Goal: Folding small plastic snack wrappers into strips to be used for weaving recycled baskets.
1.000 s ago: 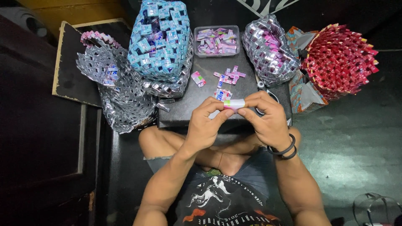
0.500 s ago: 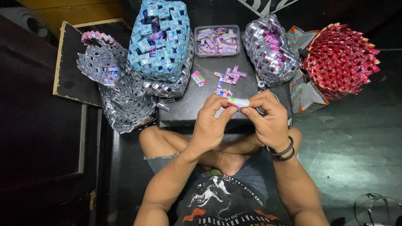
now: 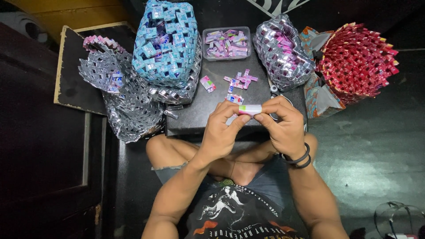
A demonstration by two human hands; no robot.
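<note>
A narrow folded wrapper strip (image 3: 250, 109) is pinched at its two ends between the closed fingertips of the left hand (image 3: 220, 132) and the right hand (image 3: 283, 126), just above the near edge of the dark worktop (image 3: 195, 116). The fold appears only partly worked. Beyond it, one small cluster of finished folded pieces (image 3: 239, 82) is seen, too jumbled to be counted exactly. Farther off, one clear tray of folded pieces (image 3: 226, 43) and four woven items are counted: silver mat (image 3: 126, 97), blue basket (image 3: 166, 42), silver basket (image 3: 283, 51), red basket (image 3: 356, 59).
</note>
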